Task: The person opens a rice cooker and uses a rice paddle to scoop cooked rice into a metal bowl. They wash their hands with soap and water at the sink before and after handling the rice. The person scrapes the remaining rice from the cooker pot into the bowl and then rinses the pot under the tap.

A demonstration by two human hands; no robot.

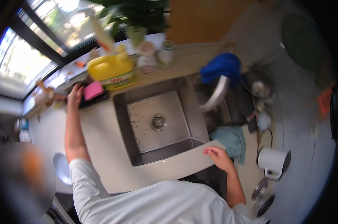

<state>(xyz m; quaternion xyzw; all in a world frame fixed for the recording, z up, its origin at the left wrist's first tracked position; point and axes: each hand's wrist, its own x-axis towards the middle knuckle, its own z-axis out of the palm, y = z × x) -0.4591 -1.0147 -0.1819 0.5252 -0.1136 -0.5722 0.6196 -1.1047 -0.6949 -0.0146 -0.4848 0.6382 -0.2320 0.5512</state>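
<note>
My left hand [75,96] reaches to the back left of the counter, at the near side of a dark tray [99,100]. Its fingers look stretched out toward the tray, blurred, with nothing visible in them. A pink sponge [93,90] lies in that tray, just right of the hand. My right hand [219,156] is above the counter's front edge, fingers drawn together, with nothing visible in them. Between the hands is a steel sink [161,108] with a round drain [158,122] and small dark bits on its floor. A teal cloth [230,142] hangs beside my right hand.
A yellow jug [111,69] stands behind the sink, with jars [147,59] to its right. A blue cloth [223,68] covers the top of the faucet [216,93]. A white kettle [273,163] is at right, a pale bowl [61,168] at left.
</note>
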